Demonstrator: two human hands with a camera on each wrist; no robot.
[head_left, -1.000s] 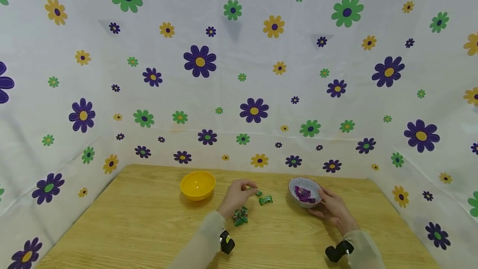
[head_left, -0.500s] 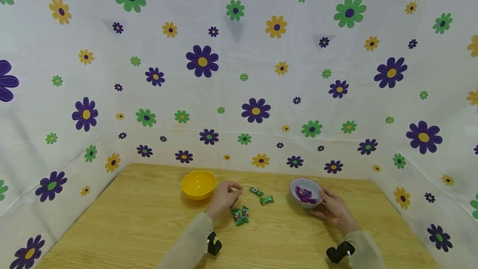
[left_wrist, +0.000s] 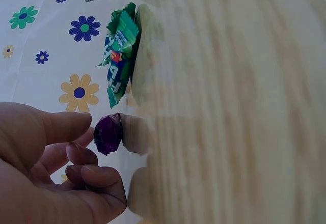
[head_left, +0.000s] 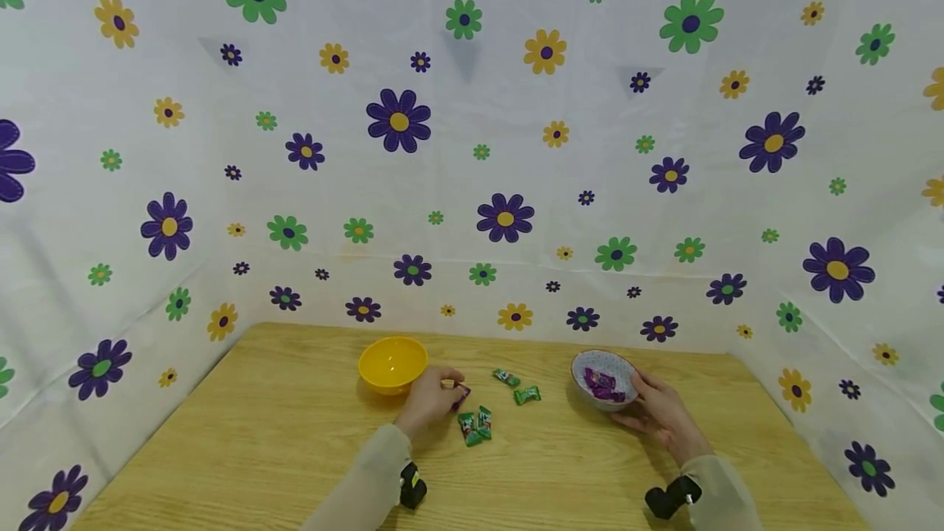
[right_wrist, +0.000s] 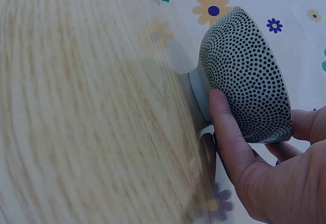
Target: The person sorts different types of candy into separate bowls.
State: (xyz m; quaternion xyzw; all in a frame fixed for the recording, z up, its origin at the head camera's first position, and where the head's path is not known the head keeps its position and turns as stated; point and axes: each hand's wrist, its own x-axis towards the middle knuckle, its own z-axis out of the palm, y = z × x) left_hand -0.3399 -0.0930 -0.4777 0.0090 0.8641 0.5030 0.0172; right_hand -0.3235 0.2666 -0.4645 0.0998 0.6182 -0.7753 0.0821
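My left hand (head_left: 428, 400) is just right of the yellow bowl (head_left: 392, 367), its bent fingers at a purple-wrapped candy (left_wrist: 108, 134) low over the wooden table. In the left wrist view a small gap shows between the fingertips and this candy. My right hand (head_left: 664, 420) grips a small patterned bowl (right_wrist: 247, 76) by its side, with fingers against its dotted outside near the foot. Several purple candies (head_left: 601, 382) lie inside that bowl, which is slightly tilted.
Between the bowls, two green-wrapped candies (head_left: 475, 425) lie together on the wooden table (head_left: 560, 474). Behind them are another green candy (head_left: 506, 377) and one (head_left: 527, 395) to its right. A flower-printed white curtain (head_left: 501, 146) encloses the back and sides.
My left hand has moved left from near the back green candies toward the yellow bowl, and the purple candy now shows beside its fingers. The right hand keeps holding the patterned bowl in place.
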